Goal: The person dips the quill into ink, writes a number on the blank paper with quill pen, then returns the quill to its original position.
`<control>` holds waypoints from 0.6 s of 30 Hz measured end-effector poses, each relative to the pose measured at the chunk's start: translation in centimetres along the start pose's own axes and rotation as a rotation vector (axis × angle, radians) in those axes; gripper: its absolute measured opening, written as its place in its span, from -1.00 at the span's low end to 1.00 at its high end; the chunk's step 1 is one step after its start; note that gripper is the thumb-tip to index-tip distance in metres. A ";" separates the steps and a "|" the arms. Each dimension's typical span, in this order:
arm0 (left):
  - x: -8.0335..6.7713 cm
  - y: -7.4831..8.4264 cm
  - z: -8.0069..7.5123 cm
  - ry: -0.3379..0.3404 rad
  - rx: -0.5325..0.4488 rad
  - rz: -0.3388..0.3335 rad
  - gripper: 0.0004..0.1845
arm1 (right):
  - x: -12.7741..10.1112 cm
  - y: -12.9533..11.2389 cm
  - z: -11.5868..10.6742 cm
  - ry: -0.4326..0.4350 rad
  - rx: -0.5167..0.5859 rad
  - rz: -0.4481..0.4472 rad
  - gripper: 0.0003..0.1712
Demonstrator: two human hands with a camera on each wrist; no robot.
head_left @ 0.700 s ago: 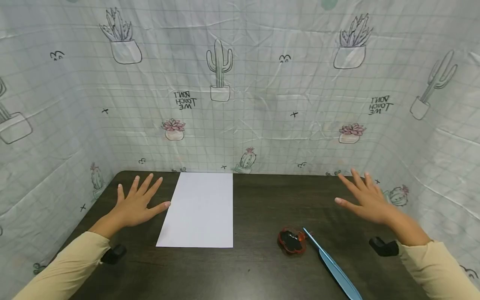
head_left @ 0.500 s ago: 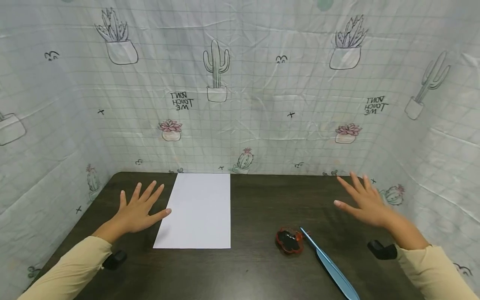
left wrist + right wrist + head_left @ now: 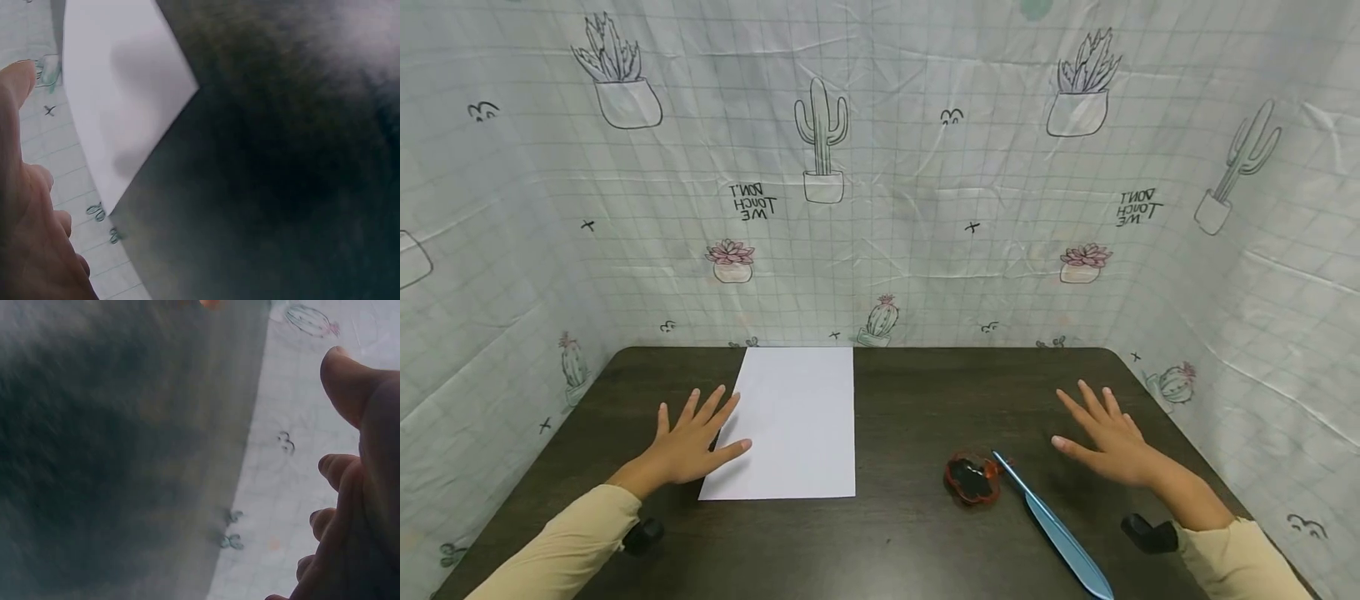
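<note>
In the head view my left hand [image 3: 687,443] has its fingers spread and holds nothing. Its thumb and fingertips overlap the left side of a white sheet of paper [image 3: 790,425], which takes the hand's shadow in the left wrist view. My right hand [image 3: 1112,443], also spread, holds nothing at the table's right side. Nearest to it lies a blue feather quill pen [image 3: 1060,533], its thin tip pointing away from me. That tip lies close beside a small reddish, scalloped pot [image 3: 972,479] with something black and glossy in it.
All this lies on a dark wooden table [image 3: 910,417]. White cloth [image 3: 910,242] printed with grid lines and cacti hangs at the back and both sides. Dark wrist-worn devices [image 3: 1150,533] sit below both hands.
Both hands have drawn back toward me, the left also shifting right so that it overlaps the paper more. The whole head view has slid slightly; paper, pot and quill stay in place.
</note>
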State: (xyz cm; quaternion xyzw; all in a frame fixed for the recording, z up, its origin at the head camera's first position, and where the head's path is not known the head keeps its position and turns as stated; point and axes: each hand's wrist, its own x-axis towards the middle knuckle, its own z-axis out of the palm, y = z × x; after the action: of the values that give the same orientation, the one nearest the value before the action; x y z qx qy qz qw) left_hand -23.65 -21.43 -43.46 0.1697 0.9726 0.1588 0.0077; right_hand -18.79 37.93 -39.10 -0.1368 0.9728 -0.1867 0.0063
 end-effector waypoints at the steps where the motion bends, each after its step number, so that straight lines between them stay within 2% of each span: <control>1: 0.0 -0.1 0.3 -0.004 0.002 0.000 -0.07 | -0.1 -0.1 0.4 -0.001 0.006 -0.005 -0.07; 13: 0.0 -1.8 2.9 -0.109 -0.017 0.009 -0.03 | -0.5 -1.8 4.1 -0.040 0.050 -0.042 -0.16; 18: -0.4 -1.6 2.9 -0.151 -0.046 0.017 -0.04 | -1.1 -2.6 5.2 -0.084 0.113 -0.042 -0.17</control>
State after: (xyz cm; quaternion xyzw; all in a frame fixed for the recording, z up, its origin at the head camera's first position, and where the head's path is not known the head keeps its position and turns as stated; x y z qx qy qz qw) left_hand -23.57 -22.14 -46.70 0.1891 0.9638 0.1680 0.0837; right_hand -16.74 34.03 -42.98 -0.1646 0.9565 -0.2353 0.0510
